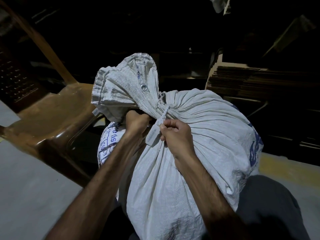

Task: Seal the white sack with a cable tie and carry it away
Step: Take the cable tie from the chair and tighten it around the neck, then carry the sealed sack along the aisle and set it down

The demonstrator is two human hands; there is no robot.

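A full white woven sack (199, 139) with blue print fills the middle of the head view, its gathered neck bunched toward the upper left. A white cable tie (162, 116) circles the neck, and its flat tag (152, 135) hangs below. My left hand (136, 121) is clenched around the neck of the sack from underneath. My right hand (173, 135) pinches the tie's strap between thumb and forefinger, just below the neck. A metal eyelet (143, 86) shows in the flared mouth above the tie.
A brown plastic chair (52, 115) stands to the left, close to the sack. Stacks of flattened cardboard (251, 80) lie at the right behind it. Grey floor (26, 187) spreads at the lower left. The background is dark.
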